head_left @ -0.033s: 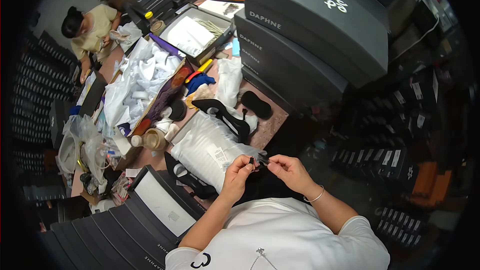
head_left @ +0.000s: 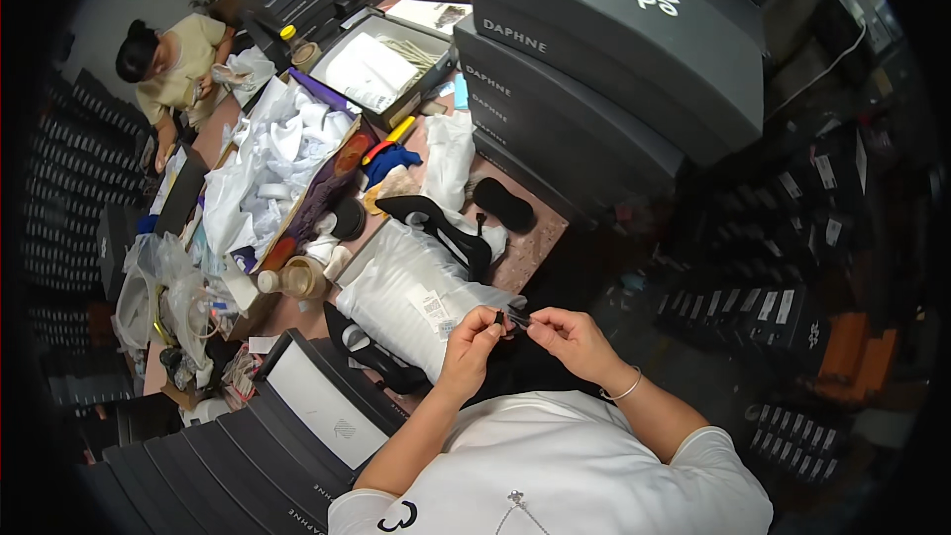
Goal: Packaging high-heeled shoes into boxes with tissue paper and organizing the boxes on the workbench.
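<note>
"What's changing?"
"Barely anything: view is shifting slightly, hands are staying put, so the handling is continuing."
"Grip?"
"Left hand (head_left: 471, 342) and right hand (head_left: 572, 339) are both pinching a small dark piece (head_left: 516, 318), five o'clock from centre."
"Nearby?"
"White wrapped bundle (head_left: 398, 282) is lying at ten o'clock from them, black shoe (head_left: 462, 244) at eleven."

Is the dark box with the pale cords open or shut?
Open: no lid covers the dark box, and the pale cords and white sheet inside show from above.
</note>
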Action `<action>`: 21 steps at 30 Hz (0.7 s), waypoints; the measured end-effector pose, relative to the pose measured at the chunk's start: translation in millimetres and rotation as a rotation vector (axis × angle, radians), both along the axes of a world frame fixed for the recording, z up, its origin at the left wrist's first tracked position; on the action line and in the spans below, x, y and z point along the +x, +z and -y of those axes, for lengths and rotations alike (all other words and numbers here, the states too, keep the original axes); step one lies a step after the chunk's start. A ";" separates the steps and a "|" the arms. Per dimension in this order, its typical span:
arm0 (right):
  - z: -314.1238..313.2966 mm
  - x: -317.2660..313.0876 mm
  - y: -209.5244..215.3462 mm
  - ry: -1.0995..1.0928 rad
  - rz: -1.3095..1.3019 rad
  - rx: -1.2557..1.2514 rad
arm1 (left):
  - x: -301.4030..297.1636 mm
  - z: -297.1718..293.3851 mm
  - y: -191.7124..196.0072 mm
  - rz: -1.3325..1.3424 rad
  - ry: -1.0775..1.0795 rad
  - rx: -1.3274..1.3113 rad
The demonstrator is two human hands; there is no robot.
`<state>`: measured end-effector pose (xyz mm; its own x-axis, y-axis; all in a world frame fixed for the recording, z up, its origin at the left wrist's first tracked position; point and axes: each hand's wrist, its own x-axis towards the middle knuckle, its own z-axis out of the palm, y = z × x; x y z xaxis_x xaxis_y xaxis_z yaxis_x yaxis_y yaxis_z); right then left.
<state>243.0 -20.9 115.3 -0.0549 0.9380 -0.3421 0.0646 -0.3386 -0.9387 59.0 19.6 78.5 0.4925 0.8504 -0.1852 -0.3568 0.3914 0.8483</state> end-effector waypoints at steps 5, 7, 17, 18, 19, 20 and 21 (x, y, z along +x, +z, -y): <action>21.0 6.3 -5.2 -0.051 0.025 -0.019 | 15.5 6.4 1.4 -0.017 -0.107 -0.009; 26.3 9.1 -4.8 -0.059 0.054 -0.014 | 18.5 8.9 0.5 -0.014 -0.140 -0.015; 48.2 16.0 1.9 -0.160 0.130 0.063 | 31.5 15.9 1.8 -0.007 -0.233 0.016; 50.8 16.0 0.2 -0.180 0.134 0.080 | 33.9 16.6 1.9 -0.005 -0.236 0.023; 53.3 16.4 -2.8 -0.204 0.106 0.080 | 36.8 17.1 3.9 -0.002 -0.236 0.002; 55.6 17.2 -6.5 -0.228 0.079 0.081 | 39.9 17.5 7.2 0.000 -0.236 -0.019; 57.6 17.7 -8.5 -0.249 0.050 0.081 | 41.1 18.2 8.9 0.000 -0.233 -0.041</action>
<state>260.7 -78.5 106.8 0.1957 0.9450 -0.2619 0.0356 -0.2737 -0.9612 100.1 1.4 87.4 0.6745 0.7056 -0.2172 -0.2530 0.4972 0.8299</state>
